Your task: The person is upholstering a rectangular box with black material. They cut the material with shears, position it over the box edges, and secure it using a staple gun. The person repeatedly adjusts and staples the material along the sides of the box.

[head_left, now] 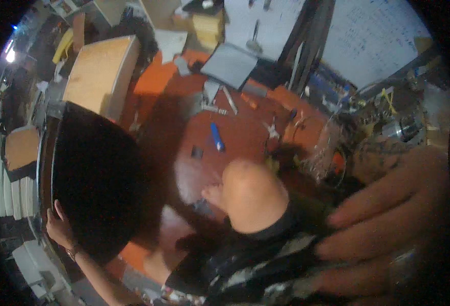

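Black panel (97,188) at left, edge grasped in left hand's (60,229) fingers; right hand (388,219) spread, seemingly empty. Step: likely steadying; next move calls for firm edge support.

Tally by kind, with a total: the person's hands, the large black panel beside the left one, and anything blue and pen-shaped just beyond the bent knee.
Hands: 2 (left hand, right hand)
Large black panel: 1
Blue pen-shaped thing: 1
Total: 4
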### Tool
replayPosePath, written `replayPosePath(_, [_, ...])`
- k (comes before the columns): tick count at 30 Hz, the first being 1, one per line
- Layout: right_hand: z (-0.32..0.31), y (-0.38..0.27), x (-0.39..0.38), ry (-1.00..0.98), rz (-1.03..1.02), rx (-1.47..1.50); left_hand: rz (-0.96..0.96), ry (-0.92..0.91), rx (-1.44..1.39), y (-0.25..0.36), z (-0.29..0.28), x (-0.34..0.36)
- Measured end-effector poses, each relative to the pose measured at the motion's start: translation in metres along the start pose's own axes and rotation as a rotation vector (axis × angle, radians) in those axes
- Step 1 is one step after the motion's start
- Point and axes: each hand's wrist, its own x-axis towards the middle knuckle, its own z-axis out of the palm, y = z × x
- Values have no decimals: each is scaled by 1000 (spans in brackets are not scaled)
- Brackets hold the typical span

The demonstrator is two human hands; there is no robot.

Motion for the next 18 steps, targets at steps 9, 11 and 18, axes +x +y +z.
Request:
replayPosePath(9, [-19, 54, 74, 464, 278, 408, 46, 44, 62, -153, 50, -19])
replayPosePath(11, [4, 71, 107, 438, 553, 709, 71, 153, 51, -192, 57, -50])
replayPosePath(18, [161, 150, 175, -642, 33, 224, 219, 338, -82, -109, 35, -153])
